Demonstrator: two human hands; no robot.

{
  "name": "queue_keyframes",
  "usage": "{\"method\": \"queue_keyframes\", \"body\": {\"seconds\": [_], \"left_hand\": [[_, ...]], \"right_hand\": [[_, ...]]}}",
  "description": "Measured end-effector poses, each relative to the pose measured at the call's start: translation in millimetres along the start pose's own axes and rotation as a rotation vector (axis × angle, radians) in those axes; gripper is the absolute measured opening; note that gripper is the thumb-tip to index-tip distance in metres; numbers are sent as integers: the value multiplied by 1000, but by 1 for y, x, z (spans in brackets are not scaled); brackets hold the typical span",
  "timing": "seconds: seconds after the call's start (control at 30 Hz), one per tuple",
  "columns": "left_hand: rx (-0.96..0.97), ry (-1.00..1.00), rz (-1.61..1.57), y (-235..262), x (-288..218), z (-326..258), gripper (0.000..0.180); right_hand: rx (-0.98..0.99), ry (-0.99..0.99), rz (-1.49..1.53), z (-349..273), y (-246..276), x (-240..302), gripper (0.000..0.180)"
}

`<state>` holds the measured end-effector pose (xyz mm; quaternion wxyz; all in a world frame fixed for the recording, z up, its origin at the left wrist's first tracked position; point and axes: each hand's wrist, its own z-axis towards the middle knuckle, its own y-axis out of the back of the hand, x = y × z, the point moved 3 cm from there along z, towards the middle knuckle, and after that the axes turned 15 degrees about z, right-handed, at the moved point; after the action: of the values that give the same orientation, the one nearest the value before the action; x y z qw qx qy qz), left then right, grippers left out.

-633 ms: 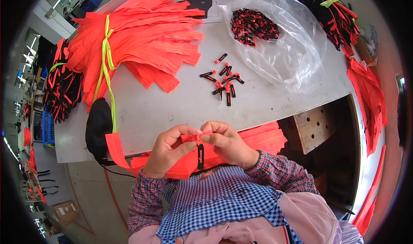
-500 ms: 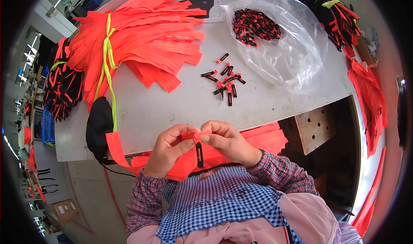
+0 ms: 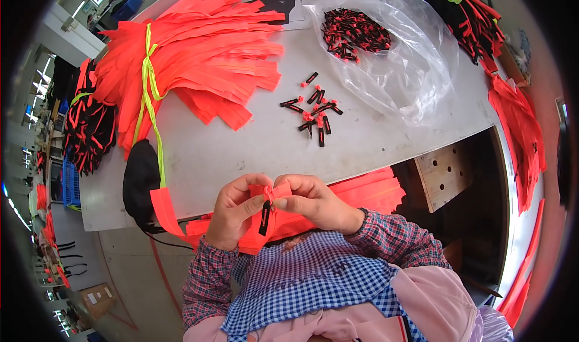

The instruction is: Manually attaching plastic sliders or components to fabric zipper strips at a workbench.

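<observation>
1. Barely anything has moved in the last half second or so. Both hands sit in the same spot just off the near edge of the grey table [image 3: 253,155], and the black pull tab hangs at about the same angle as before.
2. The left hand [image 3: 232,212] has its fingers closed narrow around the end of an orange strip [image 3: 265,192], thumb pressed on the front.
3. The right hand [image 3: 313,200] pinches the same end from the other side, fingertips tight on the small orange slider with the black pull tab [image 3: 264,217] dangling below it.
4. So my read: it's still the fiddly fitting bit, slider on the strip end, not seated yet.
5. Farther up the table from the hands, a loose scatter of black-and-orange sliders [image 3: 313,110]. Beyond those, a clear plastic bag [image 3: 410,71] holding more.
6. On the table's left, the big tied bundle of orange strips [image 3: 199,53].
</observation>
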<state>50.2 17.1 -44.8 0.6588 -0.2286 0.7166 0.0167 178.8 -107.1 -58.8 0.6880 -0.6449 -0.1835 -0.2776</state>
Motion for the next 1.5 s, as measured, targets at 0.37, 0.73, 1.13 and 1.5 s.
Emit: {"method": "queue_keyframes", "body": {"seconds": [0.37,0.73,1.13,1.5], "left_hand": [[1,-77,449,-6,-18,3,25],[-149,-229,924,-19,-33,-6,18],[-128,-278,1050,-23,-34,-11,21],[-125,-266,1077,-29,-37,-11,19]], "right_hand": [[-151,194,-249,-7,4,-5,11],[-71,400,-562,-5,-5,17,18],[91,658,-1025,-11,-12,21,26],[73,538,-843,-14,-9,22,21]]}}
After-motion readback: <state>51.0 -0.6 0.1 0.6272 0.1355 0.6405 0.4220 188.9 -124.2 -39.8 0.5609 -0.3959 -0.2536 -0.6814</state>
